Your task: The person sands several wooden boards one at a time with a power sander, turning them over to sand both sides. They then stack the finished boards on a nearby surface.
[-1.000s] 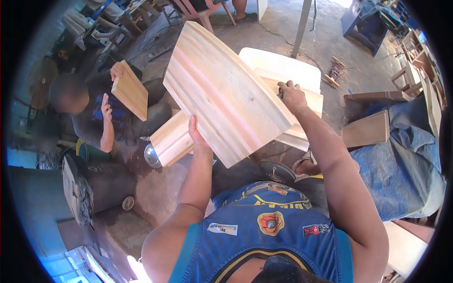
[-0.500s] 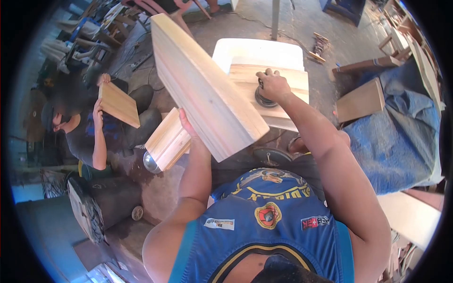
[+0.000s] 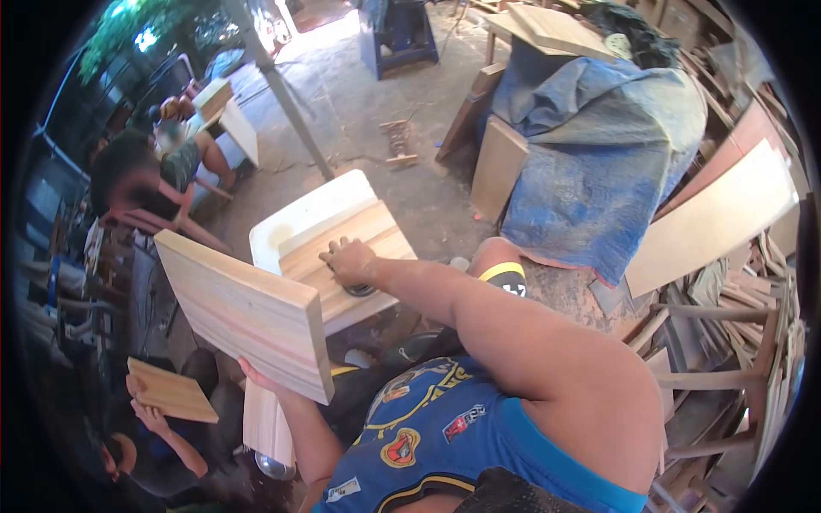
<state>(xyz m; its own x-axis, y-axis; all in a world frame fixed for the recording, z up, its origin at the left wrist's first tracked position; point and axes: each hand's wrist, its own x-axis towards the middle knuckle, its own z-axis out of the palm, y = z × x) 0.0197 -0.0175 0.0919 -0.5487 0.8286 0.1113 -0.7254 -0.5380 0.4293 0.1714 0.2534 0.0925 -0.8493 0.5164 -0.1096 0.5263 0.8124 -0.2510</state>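
My left hand (image 3: 259, 376) grips the lower edge of a thick, pale wooden board (image 3: 244, 312), which it holds up in the air on a slant. My right hand (image 3: 349, 262) is closed over a small, round dark tool (image 3: 360, 291), mostly hidden under the palm. That tool rests on a second wooden board (image 3: 386, 238), lying flat on a white plastic surface (image 3: 329, 198) in front of me. Below my left hand, another pale board (image 3: 267, 419) leans near a shiny rounded metal object (image 3: 275, 466).
At lower left a co-worker holds a smaller board (image 3: 175, 395). Another person sits on a pink chair (image 3: 184, 201) further back. A grey post (image 3: 286, 94) rises behind the white surface. To the right are a blue tarp (image 3: 581, 179), a leaning panel (image 3: 500, 169) and stacked scrap wood (image 3: 727, 359).
My view has swung to the right and tilted, bringing more of the tarp and wood pile into sight. Both hands keep their holds on the raised board and the round tool.
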